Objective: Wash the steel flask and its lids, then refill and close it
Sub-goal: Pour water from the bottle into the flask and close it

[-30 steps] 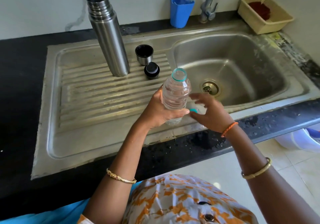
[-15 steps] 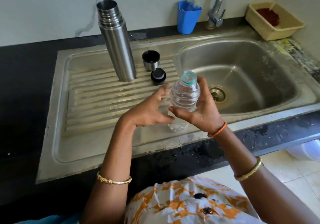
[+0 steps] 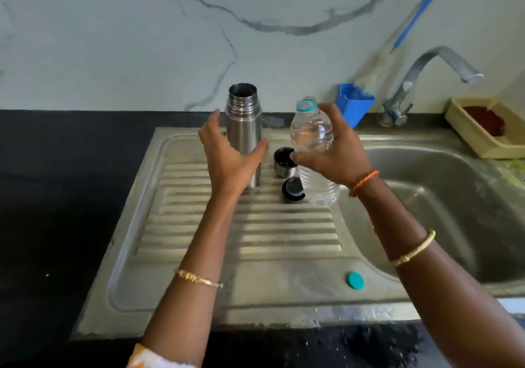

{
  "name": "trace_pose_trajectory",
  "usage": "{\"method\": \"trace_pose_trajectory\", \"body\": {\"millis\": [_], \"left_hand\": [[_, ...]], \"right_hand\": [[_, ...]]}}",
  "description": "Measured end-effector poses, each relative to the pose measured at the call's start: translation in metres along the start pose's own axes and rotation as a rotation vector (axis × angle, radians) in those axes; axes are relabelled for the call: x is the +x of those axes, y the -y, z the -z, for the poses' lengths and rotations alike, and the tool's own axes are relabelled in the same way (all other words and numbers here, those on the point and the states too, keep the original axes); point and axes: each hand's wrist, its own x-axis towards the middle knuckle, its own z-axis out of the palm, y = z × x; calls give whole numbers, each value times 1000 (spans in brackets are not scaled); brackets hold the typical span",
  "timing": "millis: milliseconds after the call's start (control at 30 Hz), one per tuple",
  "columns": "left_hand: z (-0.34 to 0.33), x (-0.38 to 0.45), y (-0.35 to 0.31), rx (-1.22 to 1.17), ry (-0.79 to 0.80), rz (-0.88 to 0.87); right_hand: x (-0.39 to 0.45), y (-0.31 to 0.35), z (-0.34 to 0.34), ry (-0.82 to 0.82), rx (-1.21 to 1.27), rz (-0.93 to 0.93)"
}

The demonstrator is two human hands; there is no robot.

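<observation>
The steel flask (image 3: 245,129) stands upright and uncapped at the back of the ribbed drainboard (image 3: 244,234). My left hand (image 3: 227,154) is spread open around its lower body, thumb to the right, fingers to the left, just in front of it. My right hand (image 3: 332,151) grips a clear uncapped plastic water bottle (image 3: 312,132), held upright to the right of the flask. The steel cup lid (image 3: 282,163) and the black inner lid (image 3: 292,190) lie on the drainboard behind the bottle, partly hidden.
A teal bottle cap (image 3: 355,281) lies near the drainboard's front edge. The sink basin (image 3: 443,197) is to the right, under the tap (image 3: 426,78). A blue holder (image 3: 353,103) and a beige tray (image 3: 483,137) stand at the back. Black counter (image 3: 56,197) lies left.
The bottle passed from my left hand to my right and moved up toward the flask. My left hand let go and reached to the flask. The teal cap now lies on the drainboard.
</observation>
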Motion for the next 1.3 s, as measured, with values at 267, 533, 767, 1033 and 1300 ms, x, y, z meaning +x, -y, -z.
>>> {"method": "trace_pose_trajectory", "body": {"millis": [267, 533, 767, 1033, 1300], "left_hand": [[-25, 41, 19, -67, 11, 6], [-33, 46, 20, -133, 10, -37], [-32, 46, 21, -162, 26, -58], [-28, 47, 23, -150, 82, -69], [-27, 48, 21, -115, 106, -124]], "right_hand": [[72, 8, -4, 177, -193, 83], [92, 17, -9, 313, -348, 139], [97, 15, -7, 315, -561, 154], [91, 21, -3, 287, -724, 137], [93, 20, -2, 255, -864, 158]]}}
